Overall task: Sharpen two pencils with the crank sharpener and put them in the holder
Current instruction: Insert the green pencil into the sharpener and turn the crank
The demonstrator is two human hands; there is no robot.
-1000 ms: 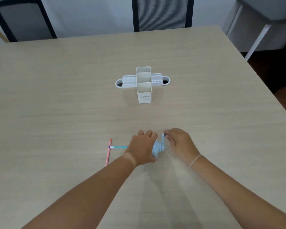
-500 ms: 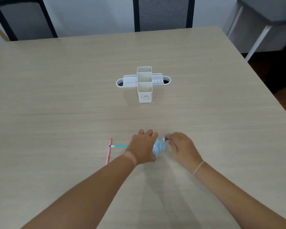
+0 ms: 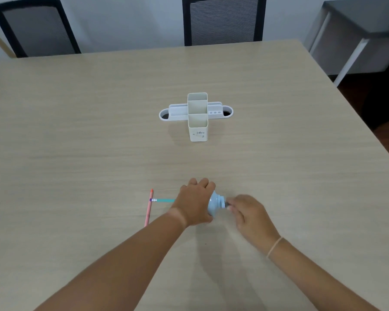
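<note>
Holder (image 3: 197, 122) stands empty at the far middle of our desk (image 3: 76, 131). Our left hand (image 3: 194, 204) clamps the sharpener (image 3: 215, 204) with the teal pencil (image 3: 164, 200) in it; our right hand (image 3: 250, 213) pinches the crank. The pink pencil (image 3: 148, 208) waits, left.

A single wide-angle view, taken from a camera worn on the person's head, looks forward and steeply down across a pale wooden table (image 3: 76, 142). Both forearms enter from the bottom edge, so the hands sit close to the lens in the lower middle. The table's far edge and two dark chairs (image 3: 222, 21) lie toward the top, well away. Straight edges bow slightly near the frame's borders.
</note>
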